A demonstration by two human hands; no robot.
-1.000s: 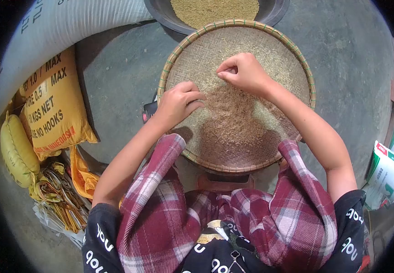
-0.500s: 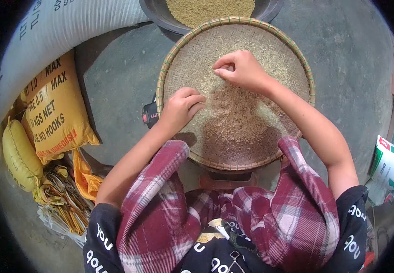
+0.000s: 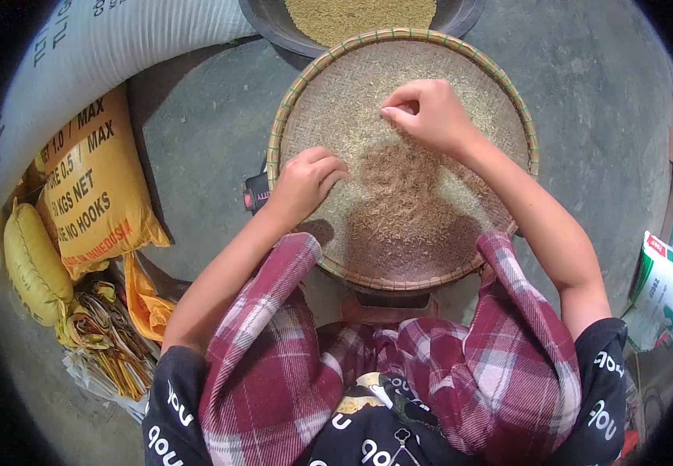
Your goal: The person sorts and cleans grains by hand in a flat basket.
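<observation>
A round woven winnowing tray sits in front of my knees, with rice grains scattered across it, thickest in the middle and nearer my side. Over the tray's upper middle, my right hand is closed in a pinch, thumb against forefinger. Whatever is between those fingertips is too small to make out. My left hand hovers above the left part of the tray, fingers curled and pressed together. Its fingertips point toward the grains, and I cannot see what they hold, if anything.
Beyond the tray stands a dark basin of grain. A white sack, an orange sack, a small yellow bag and folded sacks lie left. A dark object touches the tray's left side. White-green packaging stands right.
My right hand has shifted right and slightly away from me over the tray, still pinched. My left hand has barely moved, drifting a little to the left.
</observation>
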